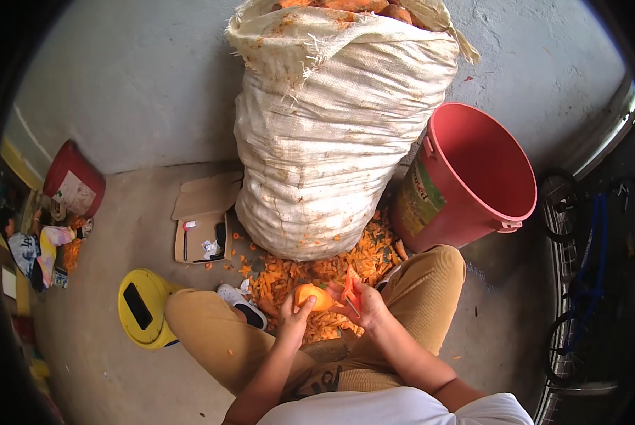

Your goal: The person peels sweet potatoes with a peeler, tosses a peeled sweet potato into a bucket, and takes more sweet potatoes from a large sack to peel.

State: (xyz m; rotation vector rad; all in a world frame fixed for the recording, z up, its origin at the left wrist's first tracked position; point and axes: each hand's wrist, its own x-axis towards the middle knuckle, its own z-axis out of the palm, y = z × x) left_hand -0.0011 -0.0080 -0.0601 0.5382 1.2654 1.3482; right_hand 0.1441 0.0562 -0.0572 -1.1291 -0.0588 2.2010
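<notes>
My left hand [293, 320] is closed around a thick, smooth orange root vegetable [315, 297], the thumb lying along its side. Only part of it shows, so I cannot tell its exact kind. Just to the right, my right hand [366, 306] grips an orange peeler [349, 288], whose metal edge points down beside the vegetable. Both hands are close together over my lap. Beneath and beyond them, a heap of orange peelings [278, 278] covers the floor between my legs.
A tall white woven sack [332, 142] of orange roots stands ahead against the wall. Right of it is a red bin [424, 202]. An open cardboard box [203, 212] and a yellow container [135, 287] with a dark phone-like object [137, 306] are left. A bicycle [592, 262] stands far right.
</notes>
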